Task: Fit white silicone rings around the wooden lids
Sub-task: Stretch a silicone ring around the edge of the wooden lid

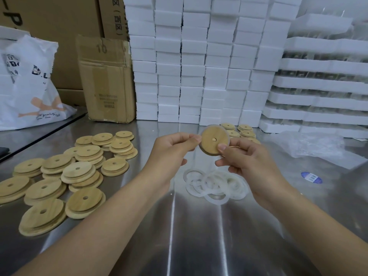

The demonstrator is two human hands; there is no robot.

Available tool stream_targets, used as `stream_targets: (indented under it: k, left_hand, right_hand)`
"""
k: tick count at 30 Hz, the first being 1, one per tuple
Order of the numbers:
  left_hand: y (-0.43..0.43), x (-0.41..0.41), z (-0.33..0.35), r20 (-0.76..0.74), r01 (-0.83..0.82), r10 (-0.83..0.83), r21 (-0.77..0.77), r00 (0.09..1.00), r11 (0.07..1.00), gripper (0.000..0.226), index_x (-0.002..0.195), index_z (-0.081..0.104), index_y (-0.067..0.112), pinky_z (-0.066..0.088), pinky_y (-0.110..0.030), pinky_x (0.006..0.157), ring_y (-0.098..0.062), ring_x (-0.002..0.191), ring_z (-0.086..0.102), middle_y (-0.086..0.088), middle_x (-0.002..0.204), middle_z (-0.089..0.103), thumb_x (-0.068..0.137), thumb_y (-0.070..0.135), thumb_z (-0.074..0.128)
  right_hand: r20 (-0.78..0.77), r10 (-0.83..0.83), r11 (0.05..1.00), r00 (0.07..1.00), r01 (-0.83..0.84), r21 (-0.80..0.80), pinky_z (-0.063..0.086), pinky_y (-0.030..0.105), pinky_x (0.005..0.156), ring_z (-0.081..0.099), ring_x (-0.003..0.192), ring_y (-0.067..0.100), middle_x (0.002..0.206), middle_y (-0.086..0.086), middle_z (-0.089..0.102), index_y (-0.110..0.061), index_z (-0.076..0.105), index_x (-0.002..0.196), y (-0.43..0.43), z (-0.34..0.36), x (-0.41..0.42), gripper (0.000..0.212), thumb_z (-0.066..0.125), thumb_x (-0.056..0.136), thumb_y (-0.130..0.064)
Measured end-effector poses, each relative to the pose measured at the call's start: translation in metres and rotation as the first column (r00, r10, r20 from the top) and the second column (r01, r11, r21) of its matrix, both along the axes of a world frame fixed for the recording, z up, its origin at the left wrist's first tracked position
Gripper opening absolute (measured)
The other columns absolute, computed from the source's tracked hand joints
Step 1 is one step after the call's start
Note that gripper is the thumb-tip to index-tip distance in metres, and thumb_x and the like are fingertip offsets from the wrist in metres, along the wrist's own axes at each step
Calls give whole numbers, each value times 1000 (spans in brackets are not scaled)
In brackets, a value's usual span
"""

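Pinching wooden lid (214, 140): left hand (171, 150), right hand (245, 162); silicone rings (216, 185) below, lid piles (79, 172) left.

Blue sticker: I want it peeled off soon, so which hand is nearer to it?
Right. The right hand is left of the sticker; the left hand is farther left, beyond the lid.
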State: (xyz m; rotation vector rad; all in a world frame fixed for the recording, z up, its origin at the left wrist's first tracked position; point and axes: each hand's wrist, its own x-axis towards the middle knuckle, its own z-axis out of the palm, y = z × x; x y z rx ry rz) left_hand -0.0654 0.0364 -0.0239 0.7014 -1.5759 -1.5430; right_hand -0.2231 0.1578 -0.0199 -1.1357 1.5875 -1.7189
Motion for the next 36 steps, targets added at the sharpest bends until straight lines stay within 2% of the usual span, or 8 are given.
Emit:
stream_targets:
  k: [13, 16, 19, 21, 23, 27, 31, 36]
  left_hand:
    - [6, -3, 0, -40, -75, 71, -119, 997, 990, 1, 89, 84, 26, 46, -4, 61, 10, 72, 67, 19, 78, 78, 90, 26, 85]
    - [6, -3, 0, 13, -85, 88, -158, 996, 984, 4, 86, 85, 26, 43, -4, 57, 4, 60, 63, 20, 65, 72, 88, 29, 87]
    - [11, -5, -3, 90, -25, 41, -178, 995, 984, 5, 85, 87, 26, 49, -8, 66, -2, 74, 71, 12, 81, 80, 89, 31, 86]
    - [16, -9, -7, 106, -40, 58, -169, 993, 985, 7, 83, 86, 28, 48, -13, 63, -2, 68, 66, 8, 81, 80, 89, 33, 86]
    - [19, -13, -10, 80, -103, 117, -162, 990, 981, 9, 80, 83, 29, 44, -12, 58, 0, 61, 60, 11, 76, 76, 87, 33, 87]
    - [20, -15, -11, -83, -213, 201, -164, 976, 963, 12, 90, 80, 33, 49, -21, 66, -1, 69, 69, 15, 88, 79, 88, 24, 86]
    - [25, -15, -11, -153, -239, 209, -219, 966, 946, 25, 105, 81, 42, 56, -28, 61, -15, 73, 74, 13, 96, 79, 91, 21, 84]
    - [32, -16, -13, -154, -219, 194, -167, 969, 961, 20, 107, 84, 35, 54, -19, 59, -6, 74, 74, 15, 92, 82, 92, 22, 84]
  right_hand:
    - [406, 169, 985, 898, -163, -50, 48, 17, 55, 65, 65, 6, 103, -6, 75, -22, 76, 103, -7, -12, -1, 23, 81, 82, -29]
    - [408, 171, 985, 897, -158, -66, 48, 16, 54, 63, 63, 5, 105, -6, 76, -21, 76, 107, -8, -13, -1, 27, 81, 82, -30]
    - [391, 172, 985, 904, -149, -88, 47, 17, 53, 62, 63, 5, 109, -4, 75, -18, 74, 116, -8, -13, -1, 32, 79, 87, -29]
    - [377, 180, 983, 909, -154, -100, 47, 17, 53, 62, 63, 6, 110, -2, 76, -14, 73, 121, -9, -13, 0, 35, 78, 89, -28]
    - [375, 181, 982, 909, -151, -109, 48, 17, 53, 63, 62, 6, 112, -1, 77, -10, 71, 125, -8, -13, 1, 40, 77, 90, -28]
    - [381, 147, 987, 913, -111, -116, 47, 17, 51, 63, 60, 6, 108, -2, 77, -9, 69, 127, -9, -12, 5, 41, 76, 92, -27]
    - [372, 109, 990, 922, -68, -120, 45, 18, 51, 63, 58, 8, 105, -2, 77, -15, 68, 122, -8, -12, 11, 33, 76, 92, -27]
    - [357, 31, 992, 934, 16, -129, 44, 20, 51, 64, 58, 9, 94, -7, 76, -12, 67, 127, -7, -11, 14, 34, 74, 96, -25]
